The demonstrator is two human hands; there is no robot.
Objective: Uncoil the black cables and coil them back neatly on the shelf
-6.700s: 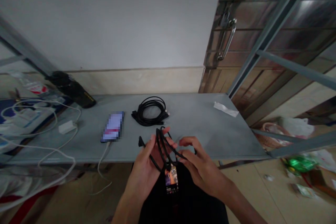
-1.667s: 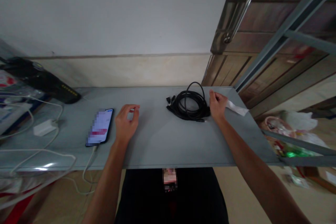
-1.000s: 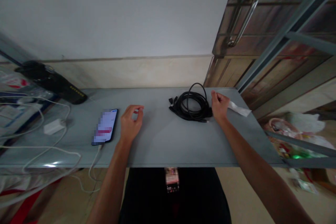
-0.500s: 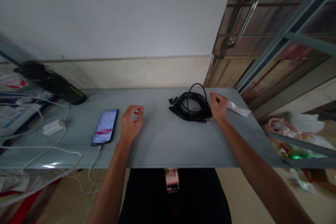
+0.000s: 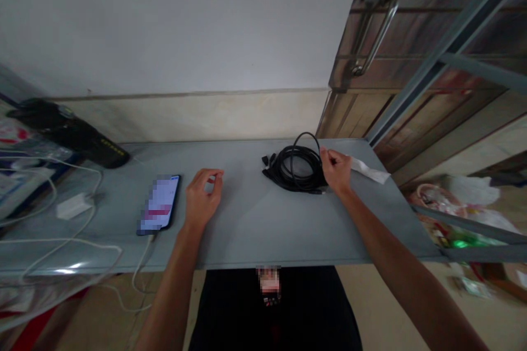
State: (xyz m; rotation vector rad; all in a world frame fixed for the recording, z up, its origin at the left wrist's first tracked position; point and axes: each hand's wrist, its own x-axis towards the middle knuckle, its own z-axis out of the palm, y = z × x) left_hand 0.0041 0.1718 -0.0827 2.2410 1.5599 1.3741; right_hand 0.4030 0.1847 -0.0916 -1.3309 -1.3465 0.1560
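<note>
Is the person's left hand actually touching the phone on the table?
Apart. The head view shows a narrow strip of grey table between the left hand and the near side of the phone.

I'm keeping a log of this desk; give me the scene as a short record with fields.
Surface: gray desk
Coiled: black cables lying on it
Right side: right hand, curled, at the cables' right edge; grip unclear
Lit screen: phone, white cord plugged in
Left side: left hand, curled beside the phone, no object visible in it
Back left: black bottle
Far right: white strip
</note>
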